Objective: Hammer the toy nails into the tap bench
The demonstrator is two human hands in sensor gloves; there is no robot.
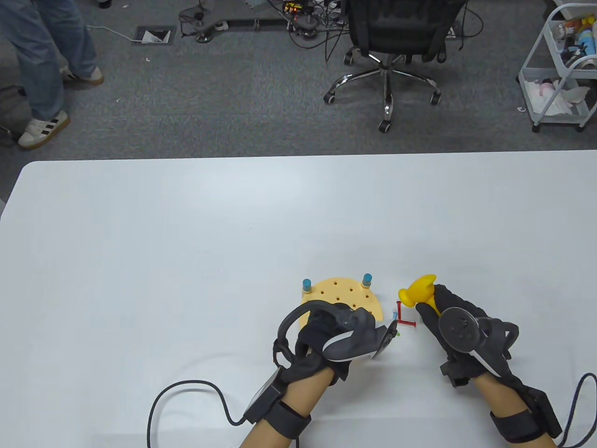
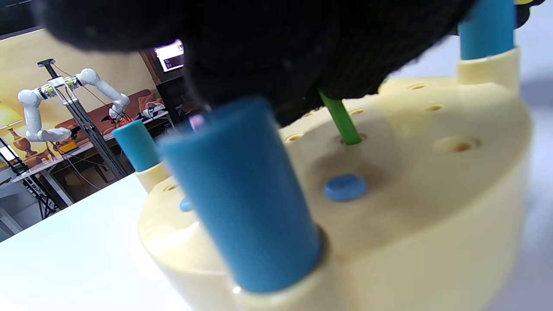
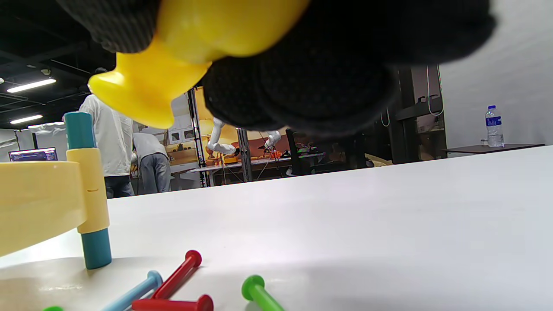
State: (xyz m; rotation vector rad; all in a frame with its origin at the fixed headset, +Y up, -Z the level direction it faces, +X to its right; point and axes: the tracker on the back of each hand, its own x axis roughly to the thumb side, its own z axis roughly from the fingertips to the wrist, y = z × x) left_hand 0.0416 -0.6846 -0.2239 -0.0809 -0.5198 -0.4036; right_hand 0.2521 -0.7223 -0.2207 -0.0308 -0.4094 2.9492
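The cream round tap bench (image 1: 345,295) with blue legs (image 1: 366,279) stands on the white table. My left hand (image 1: 336,333) lies over its near part. In the left wrist view my fingers (image 2: 302,56) hold a green nail (image 2: 341,119) upright in a hole of the bench (image 2: 432,207); a blue nail head (image 2: 345,187) sits flush beside it. My right hand (image 1: 459,329) grips the yellow toy hammer (image 1: 418,290), its head just right of the bench. In the right wrist view the hammer (image 3: 181,56) hangs above loose red nails (image 3: 177,270), a blue nail (image 3: 134,291) and a green nail (image 3: 259,293).
Loose red nails (image 1: 403,317) lie on the table between bench and right hand. A glove cable (image 1: 186,401) loops at the near left. Beyond the table's far edge are an office chair (image 1: 392,42) and a white cart (image 1: 559,70).
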